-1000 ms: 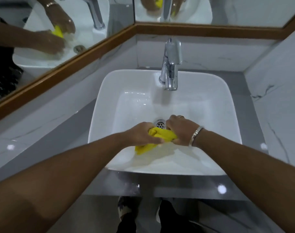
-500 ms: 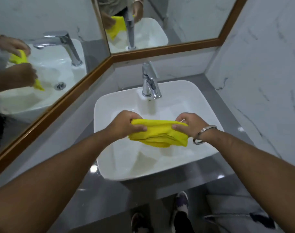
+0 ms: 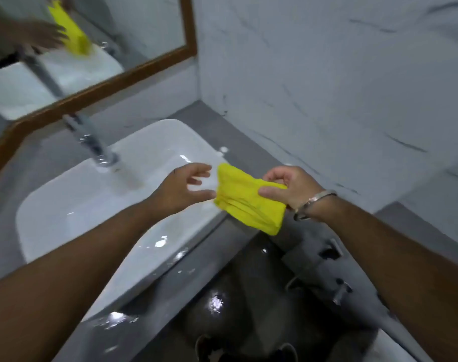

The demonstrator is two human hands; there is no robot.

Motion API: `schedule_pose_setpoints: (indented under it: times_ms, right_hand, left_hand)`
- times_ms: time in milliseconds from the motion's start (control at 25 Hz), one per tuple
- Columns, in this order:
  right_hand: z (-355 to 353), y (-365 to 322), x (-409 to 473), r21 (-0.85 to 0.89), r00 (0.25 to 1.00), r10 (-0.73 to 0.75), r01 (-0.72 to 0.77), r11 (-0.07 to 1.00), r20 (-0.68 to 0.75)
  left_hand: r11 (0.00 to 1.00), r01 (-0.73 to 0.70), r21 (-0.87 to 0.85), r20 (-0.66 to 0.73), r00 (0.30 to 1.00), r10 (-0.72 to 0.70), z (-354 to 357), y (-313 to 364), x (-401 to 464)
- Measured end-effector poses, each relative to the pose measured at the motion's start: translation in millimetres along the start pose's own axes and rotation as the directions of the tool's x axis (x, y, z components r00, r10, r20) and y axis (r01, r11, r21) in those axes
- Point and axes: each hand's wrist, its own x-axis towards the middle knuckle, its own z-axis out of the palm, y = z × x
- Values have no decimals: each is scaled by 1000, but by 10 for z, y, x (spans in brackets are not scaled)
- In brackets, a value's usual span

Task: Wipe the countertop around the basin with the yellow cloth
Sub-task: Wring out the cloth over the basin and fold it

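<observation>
Yellow cloth (image 3: 248, 198), folded, hangs pinched in my right hand (image 3: 287, 186) above the basin (image 3: 92, 202) rim; my left hand (image 3: 180, 189) is spread, fingertips just brushing it. I should flatten it, then press onto the grey countertop (image 3: 217, 121).

I see the yellow cloth (image 3: 248, 198) bunched in folds, held in the air above the white basin's (image 3: 92, 205) three o'clock rim, over the grey countertop (image 3: 230, 129).
</observation>
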Motion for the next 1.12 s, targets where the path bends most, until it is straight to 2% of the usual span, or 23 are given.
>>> schedule_pose_setpoints:
  times_ms: [80, 160, 240, 360, 440, 600, 720, 800, 880, 1000, 1040, 1080, 1120]
  right_hand:
    - [-415, -52, -289, 10, 999, -38, 38, 999, 17]
    - [-944, -51, -702, -41, 1000, -29, 29, 999, -3]
    - [-1465, 30, -1158, -77, 999, 16, -20, 997, -52]
    - [-2166, 329, -1858, -117, 977, 113, -136, 984, -181]
    - [-2475, 598, -2148, -145, 955, 198, -233, 962, -220]
    - [-2977, 1309, -2666, 70, 898, 386, -380, 922, -212]
    - [-3062, 1852, -2751, 179, 832, 445, -407, 896, -332]
    - [-3066, 2243, -2696, 266, 741, 524, -452, 851, -419]
    - [-3054, 2621, -2582, 235, 669, 554, -511, 827, -496]
    - [-3033, 2979, -2432, -43, 546, 410, -636, 770, -731]
    - [-2958, 3031, -2408, -166, 540, 341, -684, 710, -769]
    - [-2863, 3062, -2396, -305, 578, 246, -690, 657, -778]
    - [-2731, 3044, -2391, -477, 658, 155, -668, 571, -737]
  left_hand:
    - [960, -233, 154, 180, 962, 204, 541, 465, 309]
    - [838, -470, 277, 334, 865, 375, 1163, 940, 582]
    - [765, -600, 234, 434, 769, 469, 1713, 1328, 753]
    - [793, -597, 122, 576, 693, 433, 2466, 1747, 864]
    - [790, -598, 136, 604, 682, 412, 2787, 1881, 913]
    - [800, -583, 141, 698, 632, 338, 3399, 2229, 1040]
    - [822, -544, 171, 754, 609, 246, 3768, 2346, 1228]
    - [798, -554, 239, 799, 579, 163, 4030, 2333, 1375]
    - [745, -587, 317, 788, 601, 137, 4286, 2286, 1503]
    - [619, -597, 511, 632, 749, 200, 4593, 2212, 1507]
    - [579, -548, 603, 570, 804, 168, 4651, 2144, 1450]
    - [541, -504, 673, 526, 841, 129, 4663, 2089, 1378]
    - [494, -493, 717, 516, 851, 99, 4654, 2026, 1281]
